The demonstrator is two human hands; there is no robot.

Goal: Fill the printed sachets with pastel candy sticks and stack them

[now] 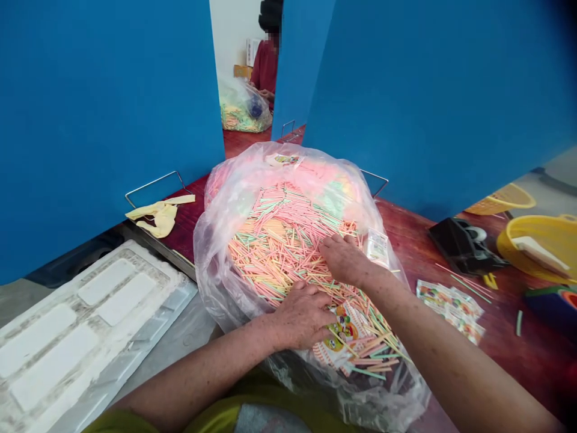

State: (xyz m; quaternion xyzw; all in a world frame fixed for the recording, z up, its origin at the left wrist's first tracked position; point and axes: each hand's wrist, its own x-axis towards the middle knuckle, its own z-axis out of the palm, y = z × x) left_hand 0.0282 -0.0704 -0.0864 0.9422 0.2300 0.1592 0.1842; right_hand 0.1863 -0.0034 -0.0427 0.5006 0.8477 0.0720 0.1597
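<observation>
A large clear plastic bag stands open in front of me, full of thin pastel sticks in pink, orange, yellow and green. My left hand lies on the sticks near the bag's front, fingers apart, its tips beside a printed packet. Farther in, my right hand rests palm down on the sticks with its fingers stretched out. Loose sticks lie across the packet at the front. A small white packet is against the bag's right side, and another label shows at the back.
Blue panels rise behind the dark red table. Rightward are printed packets, a black tape dispenser and a yellow basket. A yellow glove-like item and white foam board are left. A person sits beyond the gap.
</observation>
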